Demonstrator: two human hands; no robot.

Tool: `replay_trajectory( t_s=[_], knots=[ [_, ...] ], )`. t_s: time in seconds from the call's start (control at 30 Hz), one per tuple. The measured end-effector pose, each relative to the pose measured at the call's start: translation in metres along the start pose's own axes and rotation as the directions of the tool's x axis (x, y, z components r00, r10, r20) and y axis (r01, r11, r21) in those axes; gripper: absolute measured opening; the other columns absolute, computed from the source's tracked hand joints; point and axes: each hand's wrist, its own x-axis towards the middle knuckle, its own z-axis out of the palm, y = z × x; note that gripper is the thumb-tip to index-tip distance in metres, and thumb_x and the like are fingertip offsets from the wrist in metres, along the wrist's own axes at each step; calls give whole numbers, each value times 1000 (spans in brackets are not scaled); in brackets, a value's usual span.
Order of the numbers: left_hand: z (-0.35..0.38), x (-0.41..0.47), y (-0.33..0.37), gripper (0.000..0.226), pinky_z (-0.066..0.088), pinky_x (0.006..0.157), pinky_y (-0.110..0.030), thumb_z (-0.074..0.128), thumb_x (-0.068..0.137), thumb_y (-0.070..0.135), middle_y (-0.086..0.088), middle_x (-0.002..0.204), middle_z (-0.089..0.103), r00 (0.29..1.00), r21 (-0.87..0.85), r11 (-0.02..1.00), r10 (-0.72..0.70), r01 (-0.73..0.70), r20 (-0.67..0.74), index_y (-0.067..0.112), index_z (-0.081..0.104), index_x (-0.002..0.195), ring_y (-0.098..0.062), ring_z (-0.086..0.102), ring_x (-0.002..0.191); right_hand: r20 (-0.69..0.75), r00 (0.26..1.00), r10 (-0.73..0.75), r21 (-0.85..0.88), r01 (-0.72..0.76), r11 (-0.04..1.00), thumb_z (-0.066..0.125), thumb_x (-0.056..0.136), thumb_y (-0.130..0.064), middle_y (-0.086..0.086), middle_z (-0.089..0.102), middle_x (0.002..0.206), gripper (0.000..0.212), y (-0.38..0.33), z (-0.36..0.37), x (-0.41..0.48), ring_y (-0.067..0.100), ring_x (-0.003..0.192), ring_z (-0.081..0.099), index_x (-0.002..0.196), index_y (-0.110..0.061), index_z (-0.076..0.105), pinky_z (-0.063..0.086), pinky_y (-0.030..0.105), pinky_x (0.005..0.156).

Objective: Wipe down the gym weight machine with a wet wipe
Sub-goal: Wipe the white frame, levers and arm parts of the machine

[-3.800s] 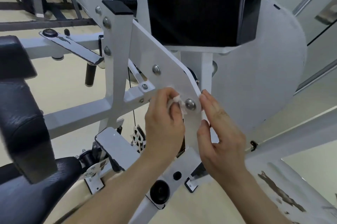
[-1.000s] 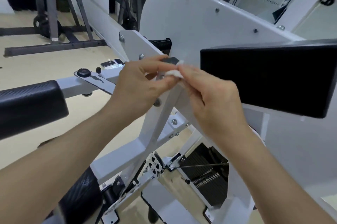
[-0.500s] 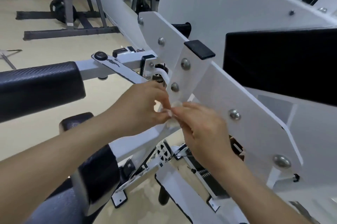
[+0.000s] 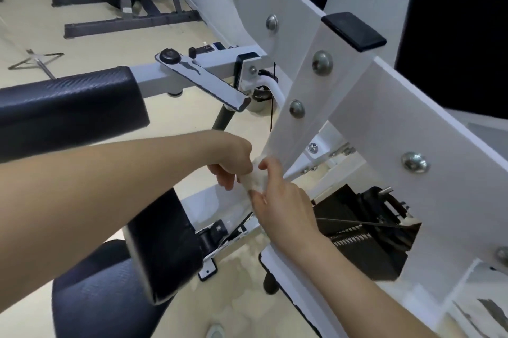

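Note:
The white weight machine (image 4: 406, 128) fills the right side, its slanted upright (image 4: 308, 95) bolted to a long plate. A crumpled white wet wipe (image 4: 255, 178) sits at the foot of that upright, between my two hands. My left hand (image 4: 233, 159) grips the wipe from the left with curled fingers. My right hand (image 4: 277, 197) pinches it from the right, thumb on top. Much of the wipe is hidden by my fingers.
Black pads (image 4: 68, 106) and a seat (image 4: 110, 291) lie on the left. The black weight stack (image 4: 362, 230) and its cable sit just behind my right hand. A black pad (image 4: 456, 46) is at upper right. A dark rack base (image 4: 123, 18) stands on the beige floor.
Both hands with the wipe have come down from the black cap at the upright's top to its lower end. The view has shifted up and left.

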Motion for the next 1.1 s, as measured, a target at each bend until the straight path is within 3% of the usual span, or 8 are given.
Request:
replay_trajectory(
  t_s=[0.27, 0.47, 0.5, 0.57, 0.7, 0.83, 1.03, 1.1],
  knots=[
    [18, 27, -19, 46, 40, 50, -23, 42, 100, 32, 2, 53, 60, 993, 196, 979, -31, 53, -112, 13, 55, 60, -14, 52, 46, 169, 985, 36, -360, 28, 933, 50, 89, -7, -1, 37, 66, 20, 0, 9, 16, 28, 66, 45, 86, -22, 38, 13, 29, 46],
    [20, 26, -22, 29, 31, 51, -25, 55, 92, 26, -1, 68, 60, 967, 387, 918, 10, 93, -256, 13, 57, 66, -18, 50, 57, 80, 982, -173, -375, 191, 907, 46, 62, 5, 16, 57, 95, 37, -9, 29, 17, 33, 83, 60, 93, -3, 65, 39, 31, 51],
    [18, 24, -21, 26, 32, 51, -24, 55, 92, 27, -2, 72, 62, 969, 392, 915, 2, 99, -249, 13, 60, 71, -18, 52, 58, 150, 976, -160, -348, 204, 915, 40, 71, 6, 23, 53, 116, 49, -7, 33, 18, 39, 107, 56, 116, 4, 58, 51, 37, 72],
    [8, 11, -20, 26, 36, 53, -25, 53, 93, 32, 0, 76, 68, 975, 382, 921, 12, 76, -222, 13, 67, 80, -18, 57, 62, 377, 922, -90, -349, 231, 908, 40, 90, -2, 30, 19, 154, 63, -3, 36, 18, 39, 144, 19, 148, 10, 18, 22, 42, 118],
    [-5, -53, -36, 22, 43, 68, -29, 49, 92, 36, 4, 91, 67, 924, 446, 892, 110, 71, -367, 23, 67, 92, -23, 60, 83, 486, 870, -80, -282, 243, 928, 46, 95, -21, 22, -24, 158, 88, -19, 43, 8, 36, 147, -20, 149, 2, -19, -6, 48, 120],
    [17, -93, -59, 29, 49, 74, -32, 41, 89, 41, 5, 89, 66, 908, 361, 931, 100, 59, -407, 26, 66, 89, -23, 58, 83, 550, 753, -362, -113, 497, 861, 55, 91, -28, 8, -30, 158, 100, -48, 54, -9, 23, 146, -28, 151, -13, -23, -14, 51, 117],
    [39, -98, -68, 60, 50, 70, -35, 17, 80, 54, -4, 77, 66, 839, 489, 872, 263, 5, -477, 17, 65, 76, -28, 59, 75, 570, 820, -54, -311, 276, 909, 48, 92, -22, 15, -31, 157, 95, -2, 38, 16, 29, 147, -25, 149, -4, -25, -7, 47, 121],
    [40, -98, -69, 55, 49, 70, -35, 15, 80, 51, -5, 76, 64, 827, 517, 856, 293, -3, -480, 17, 56, 68, -29, 58, 74, 611, 763, -211, -179, 393, 902, 50, 90, -19, 10, -32, 158, 96, -22, 45, 11, 26, 146, -28, 151, -9, -23, -9, 51, 120]
  ],
)
